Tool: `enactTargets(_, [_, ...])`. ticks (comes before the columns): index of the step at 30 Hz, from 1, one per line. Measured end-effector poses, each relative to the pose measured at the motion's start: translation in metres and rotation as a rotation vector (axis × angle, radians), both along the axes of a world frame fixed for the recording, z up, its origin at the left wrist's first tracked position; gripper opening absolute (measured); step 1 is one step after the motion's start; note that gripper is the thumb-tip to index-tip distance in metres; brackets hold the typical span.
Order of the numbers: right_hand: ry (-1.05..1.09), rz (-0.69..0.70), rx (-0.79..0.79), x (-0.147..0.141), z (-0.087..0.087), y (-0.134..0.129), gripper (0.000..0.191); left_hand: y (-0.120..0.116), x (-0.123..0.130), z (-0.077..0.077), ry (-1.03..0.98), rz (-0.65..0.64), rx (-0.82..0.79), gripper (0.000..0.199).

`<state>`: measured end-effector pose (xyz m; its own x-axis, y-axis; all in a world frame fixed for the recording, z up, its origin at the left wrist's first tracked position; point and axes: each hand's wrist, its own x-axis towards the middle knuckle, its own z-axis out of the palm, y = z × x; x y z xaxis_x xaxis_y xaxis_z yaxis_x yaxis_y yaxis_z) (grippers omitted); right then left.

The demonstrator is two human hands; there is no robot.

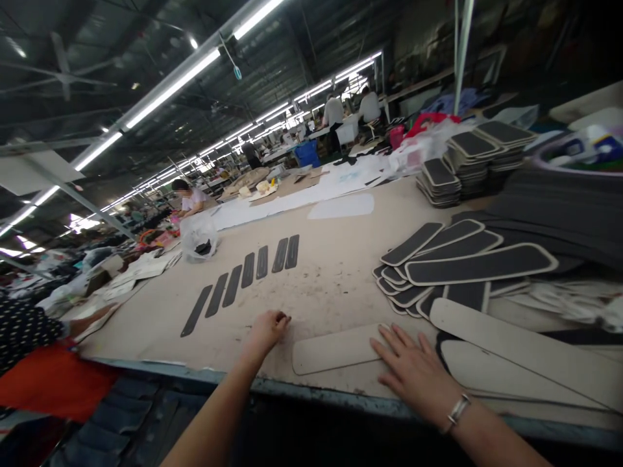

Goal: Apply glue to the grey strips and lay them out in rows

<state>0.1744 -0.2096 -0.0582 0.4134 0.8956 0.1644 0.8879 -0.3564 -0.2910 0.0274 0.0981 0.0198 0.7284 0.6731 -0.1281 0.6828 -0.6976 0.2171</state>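
My right hand (pixel 413 366), with a metal bracelet at the wrist, lies with fingers spread on the right end of a long beige panel with rounded corners (pixel 335 350). My left hand (pixel 267 332) is closed in a pinch just above the table, to the left of that panel. Whatever it may hold is too small or hidden to make out. Beyond my left hand, several dark narrow strips (pixel 248 269) lie in a slanting row. To the right of my right hand are larger beige panels (pixel 525 350) and a fanned pile of dark panels with pale borders (pixel 479 264).
The beige-covered table (pixel 341 292) has its front edge just below my hands. Stacks of dark pieces (pixel 470 162) stand at the back right. A clear plastic bag (pixel 198 239) sits far left. At the left edge, a person's dotted sleeve (pixel 29 331) reaches onto the table.
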Motion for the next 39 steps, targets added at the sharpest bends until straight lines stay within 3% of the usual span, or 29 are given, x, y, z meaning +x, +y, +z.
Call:
enactTargets(6, [-0.03, -0.015, 0.039, 0.001, -0.006, 0.004, 0.049, 0.073, 0.08, 0.004, 0.079, -0.006, 0.271, 0.034])
enactTargets(10, [0.006, -0.037, 0.014, 0.002, 0.004, 0.007, 0.045, 0.1, 0.127, -0.01, 0.176, -0.032, 0.343, 0.034])
enactTargets(13, [0.034, -0.056, 0.022, 0.002, 0.013, 0.011, 0.046, 0.112, 0.148, -0.021, 0.241, -0.064, 0.371, 0.032])
enactTargets(18, [0.025, -0.073, 0.066, 0.0, 0.016, 0.012, 0.045, 0.123, 0.161, -0.032, 0.284, -0.114, 0.411, 0.031])
enactTargets(23, [0.053, -0.079, 0.102, 0.001, 0.018, 0.01, 0.047, 0.121, 0.163, -0.034, 0.231, -0.143, 0.448, 0.028])
enactTargets(27, [0.113, -0.095, 0.21, 0.003, 0.022, 0.009, 0.047, 0.104, 0.157, -0.023, 0.089, -0.129, 0.473, 0.029])
enactTargets(30, [0.218, -0.11, 0.323, 0.005, 0.026, 0.009, 0.044, 0.077, 0.139, -0.003, -0.043, -0.148, 0.482, 0.028])
enactTargets(32, [0.313, -0.142, 0.413, 0.008, 0.03, 0.01, 0.042, 0.053, 0.117, 0.015, -0.227, -0.155, 0.393, 0.023])
enactTargets(33, [0.37, -0.167, 0.462, 0.01, 0.032, 0.011, 0.042, 0.039, 0.103, 0.024, -0.364, -0.159, 0.27, 0.02])
enactTargets(37, [0.663, -0.316, 0.602, 0.02, 0.035, 0.015, 0.041, -0.017, 0.043, 0.054, -0.806, -0.22, -0.55, 0.013])
enactTargets(39, [0.782, -0.408, 0.586, 0.025, 0.035, 0.016, 0.04, -0.04, 0.018, 0.062, -0.896, -0.206, -0.8, 0.013])
